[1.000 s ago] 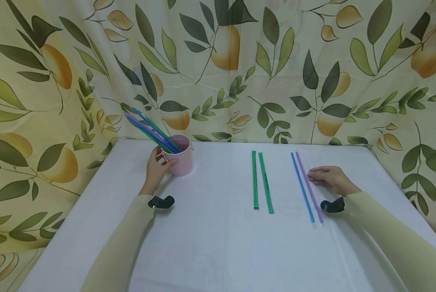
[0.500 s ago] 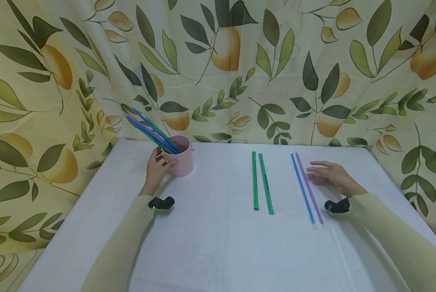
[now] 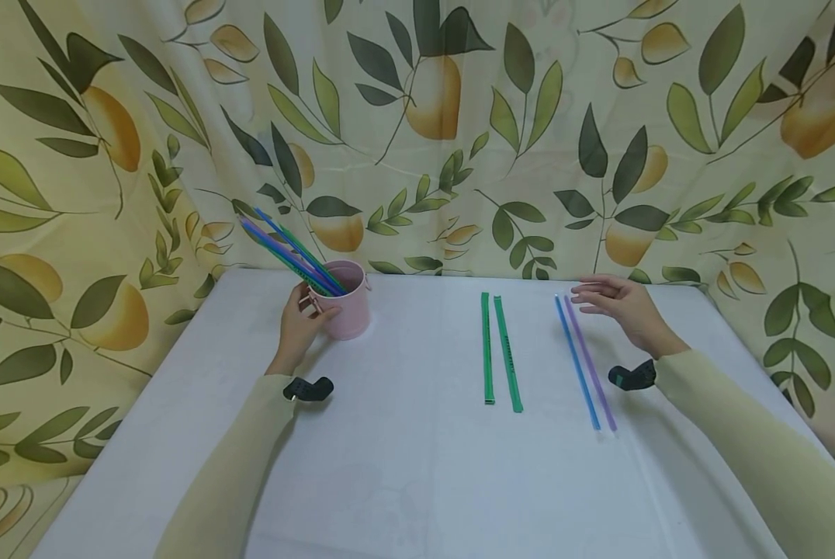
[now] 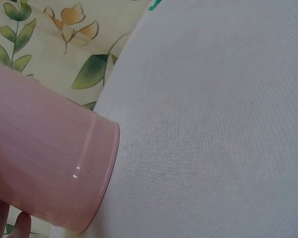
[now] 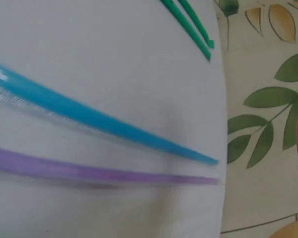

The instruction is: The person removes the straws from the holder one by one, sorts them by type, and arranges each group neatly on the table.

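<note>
My left hand (image 3: 297,330) grips the side of a pink bucket (image 3: 348,317), thumb on its near wall and fingers round the left. Several blue, purple and green straws (image 3: 293,250) lean leftward out of it. In the left wrist view the bucket (image 4: 49,148) stands on its base, with fingertips (image 4: 22,225) against its wall. My right hand (image 3: 627,310) is at the far end of a purple straw (image 3: 590,365), fingers extended and holding nothing. Beside that straw lies a blue straw (image 3: 576,361); both have clear wrappers. The right wrist view shows the blue straw (image 5: 99,119) and purple straw (image 5: 89,171) slightly blurred.
Two green straws, one on the left (image 3: 487,349) and one on the right (image 3: 509,357), lie on the white table (image 3: 403,466) between bucket and right hand. A leaf-patterned curtain (image 3: 417,194) hangs behind the table's far edge.
My right hand has lifted away from beside the middle of the purple straw and moved toward its far end, fingers spreading. The left hand and bucket stay put.
</note>
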A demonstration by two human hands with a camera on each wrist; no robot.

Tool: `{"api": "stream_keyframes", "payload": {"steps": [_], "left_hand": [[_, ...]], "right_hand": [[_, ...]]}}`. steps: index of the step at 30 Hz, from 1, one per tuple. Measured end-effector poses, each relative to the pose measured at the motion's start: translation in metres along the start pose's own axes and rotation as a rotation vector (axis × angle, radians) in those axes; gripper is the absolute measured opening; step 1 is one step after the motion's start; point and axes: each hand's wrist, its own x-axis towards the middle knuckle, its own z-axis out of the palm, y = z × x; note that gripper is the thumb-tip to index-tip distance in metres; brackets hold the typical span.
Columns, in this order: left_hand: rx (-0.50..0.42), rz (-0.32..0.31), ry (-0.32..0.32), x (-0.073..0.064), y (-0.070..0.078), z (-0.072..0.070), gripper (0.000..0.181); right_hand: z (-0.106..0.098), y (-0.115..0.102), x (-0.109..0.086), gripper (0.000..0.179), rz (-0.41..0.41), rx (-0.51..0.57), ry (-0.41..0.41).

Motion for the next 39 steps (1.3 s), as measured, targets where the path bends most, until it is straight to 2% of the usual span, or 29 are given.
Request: {"api": "stream_keyframes", "payload": {"steps": [3, 5, 9, 13, 17, 20, 23, 26, 28, 35, 39], "left_hand": [[0.004, 0.002, -0.002, -0.007, 0.011, 0.0, 0.077], [0.013, 0.004, -0.001, -0.011, 0.017, 0.001, 0.076], [0.006, 0.001, -0.001, -0.014, 0.02, 0.001, 0.075], [0.013, -0.007, -0.002, -0.014, 0.02, 0.002, 0.075], [0.022, -0.025, 0.001, -0.012, 0.019, 0.001, 0.076], [0.015, -0.045, 0.003, -0.009, 0.016, 0.001, 0.077], [0.009, -0.038, 0.009, -0.002, 0.004, 0.001, 0.079], [0.01, -0.019, 0.019, 0.004, -0.009, 0.002, 0.08], [0.008, -0.011, 0.021, 0.006, -0.012, 0.002, 0.08], [0.013, -0.013, 0.003, -0.01, 0.015, 0.0, 0.076], [0.024, 0.0, 0.006, -0.014, 0.02, 0.001, 0.074]], "right_hand": [[0.007, -0.014, 0.009, 0.031, -0.035, -0.044, -0.004], [0.012, -0.024, 0.016, 0.029, -0.059, -0.033, -0.009], [0.026, -0.044, 0.03, 0.021, -0.084, 0.002, -0.024], [0.045, -0.061, 0.045, 0.017, -0.088, -0.031, -0.036], [0.067, -0.076, 0.062, 0.023, -0.104, -0.071, -0.063], [0.086, -0.088, 0.075, 0.031, -0.135, -0.109, -0.103], [0.106, -0.103, 0.087, 0.035, -0.148, -0.139, -0.144], [0.128, -0.114, 0.099, 0.036, -0.143, -0.114, -0.185], [0.143, -0.121, 0.105, 0.035, -0.148, -0.096, -0.212], [0.194, -0.138, 0.125, 0.042, -0.185, -0.078, -0.309], [0.221, -0.145, 0.133, 0.042, -0.184, -0.048, -0.352]]}}
